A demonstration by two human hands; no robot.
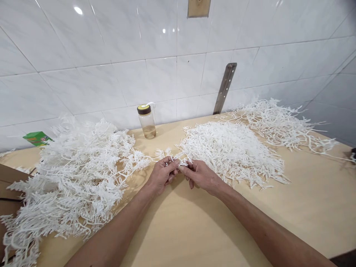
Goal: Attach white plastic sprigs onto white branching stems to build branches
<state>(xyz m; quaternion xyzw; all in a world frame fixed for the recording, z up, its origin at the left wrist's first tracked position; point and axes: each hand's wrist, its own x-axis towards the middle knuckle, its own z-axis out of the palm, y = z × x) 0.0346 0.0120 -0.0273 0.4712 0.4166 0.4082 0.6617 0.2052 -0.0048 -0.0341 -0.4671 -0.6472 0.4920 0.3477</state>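
Note:
Both hands meet near the middle of the wooden table [172,233]. My left hand [164,174] pinches a thin white branched strand [164,152] between thumb and fingers. Close beside it, my right hand [198,174] is closed on a small white piece at the same strand, thumb against index finger. The exact joint between the fingertips is too small to make out. A large tangled heap of white branched strands [80,174] lies to the left. Just behind my right hand spreads a flatter pile of short white pieces [230,148].
A bottle with a dark lid [147,124] stands near the tiled wall [125,85]. At the back right lie longer bare white strands [278,124]. A metal bracket [225,88] leans at the wall. A green packet [37,138] and a brown box [9,189] are at the left.

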